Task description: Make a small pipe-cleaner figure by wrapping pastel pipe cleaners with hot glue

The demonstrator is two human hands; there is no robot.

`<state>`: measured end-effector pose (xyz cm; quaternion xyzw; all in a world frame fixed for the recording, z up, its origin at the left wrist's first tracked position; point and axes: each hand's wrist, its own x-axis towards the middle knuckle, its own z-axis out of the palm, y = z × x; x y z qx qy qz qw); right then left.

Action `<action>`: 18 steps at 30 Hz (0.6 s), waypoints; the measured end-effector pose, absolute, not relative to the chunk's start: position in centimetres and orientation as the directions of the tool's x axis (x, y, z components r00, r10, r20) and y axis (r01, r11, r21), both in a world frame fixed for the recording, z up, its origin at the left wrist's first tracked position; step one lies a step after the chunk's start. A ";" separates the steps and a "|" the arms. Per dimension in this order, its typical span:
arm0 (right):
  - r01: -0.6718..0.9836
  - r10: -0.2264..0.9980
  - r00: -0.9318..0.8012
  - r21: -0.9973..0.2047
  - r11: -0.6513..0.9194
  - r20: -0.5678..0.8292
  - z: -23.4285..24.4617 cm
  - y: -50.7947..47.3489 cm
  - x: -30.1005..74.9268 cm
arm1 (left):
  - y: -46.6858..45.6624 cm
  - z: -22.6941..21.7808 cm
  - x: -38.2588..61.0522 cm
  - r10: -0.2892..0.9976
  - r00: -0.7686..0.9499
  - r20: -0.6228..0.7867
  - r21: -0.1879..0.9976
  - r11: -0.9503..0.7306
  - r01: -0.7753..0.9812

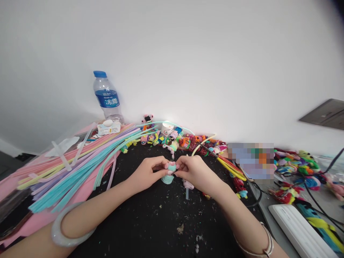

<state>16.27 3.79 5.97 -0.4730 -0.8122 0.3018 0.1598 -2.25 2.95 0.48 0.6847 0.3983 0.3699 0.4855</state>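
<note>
Between my two hands stands a small pipe cleaner figure (167,178), mint green below with pink bits at its head. My left hand (146,172) pinches its left side with thumb and forefinger. From the other side my right hand (194,171) grips it near the pink part, fingertips pressed together. Just under my right hand lies a pinkish piece (188,185) with a clear stick (187,194) poking out, partly hidden by the hand. Behind the figure, a small pale pipe cleaner piece (172,147) rests on the black mat (150,222).
Long pastel pipe cleaners (70,172) are heaped at the left, with glue sticks (61,155) on top. A water bottle (106,98) leans by the wall. Colourful finished figures (185,142) line the mat's back edge. At right are cables (258,195) and a white power strip (303,229).
</note>
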 end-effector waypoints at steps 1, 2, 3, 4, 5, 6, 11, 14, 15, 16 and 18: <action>0.688 0.870 -0.492 -0.622 0.374 -0.021 6.0 3.7 16.2 | 3.0 0.5 -2.2 0.901 0.410 0.144 0.948 -0.245 0.205; 0.702 0.875 -0.484 -0.606 0.374 -0.021 6.0 3.7 16.1 | 2.9 0.6 -2.3 0.894 0.413 0.175 0.931 -0.286 0.226; 0.711 0.878 -0.479 -0.597 0.372 -0.023 6.0 3.6 16.0 | 2.9 0.7 -2.3 0.884 0.416 0.211 0.909 -0.334 0.250; 0.715 0.878 -0.478 -0.591 0.373 -0.025 6.0 3.5 15.9 | 2.9 0.9 -2.4 0.872 0.422 0.249 0.879 -0.386 0.278; 0.718 0.877 -0.480 -0.585 0.377 -0.025 6.0 3.5 15.8 | 2.9 1.0 -2.5 0.855 0.432 0.287 0.843 -0.439 0.310; 0.722 0.875 -0.483 -0.576 0.384 -0.023 6.1 3.4 15.8 | 2.8 1.2 -2.7 0.835 0.447 0.320 0.802 -0.490 0.342; 0.731 0.870 -0.494 -0.541 0.415 0.000 6.0 3.1 15.8 | 2.5 2.0 -3.6 0.718 0.598 0.355 0.663 -0.645 0.380; 0.724 0.868 -0.497 -0.549 0.418 0.006 5.9 3.1 16.0 | 2.5 2.1 -3.8 0.684 0.649 0.333 0.640 -0.669 0.378; 0.724 0.867 -0.498 -0.549 0.417 0.003 5.9 3.1 16.0 | 2.5 2.1 -3.8 0.686 0.650 0.328 0.636 -0.669 0.385; 0.726 0.868 -0.497 -0.548 0.415 -0.001 5.9 3.1 16.0 | 2.5 2.1 -3.8 0.689 0.648 0.324 0.636 -0.666 0.391; 0.728 0.868 -0.496 -0.547 0.413 -0.005 5.8 3.2 16.0 | 2.6 2.1 -3.7 0.698 0.643 0.316 0.642 -0.656 0.397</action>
